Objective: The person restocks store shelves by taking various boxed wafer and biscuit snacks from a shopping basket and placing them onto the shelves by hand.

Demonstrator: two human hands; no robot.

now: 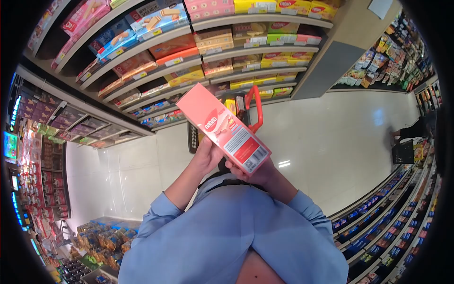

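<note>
A pink box marked "nabati" [227, 130] is held up in front of my body, tilted, its printed side with a barcode facing me. My left hand [207, 155] grips its lower left edge, with the thumb along the side. Around the bottom end of the box my right hand [257, 174] is wrapped, fingertips showing at the near edge. Behind the box stands a dark basket [193, 138], partly hidden, with a red handle [257, 111] and some packets in it.
Shelves [265, 49] of boxed wafers run across the front. A grey pillar [326, 66] stands to their right. At the far right a person [411, 132] in dark clothes is by a black basket [403, 152]. Bagged goods [104, 241] lie at lower left.
</note>
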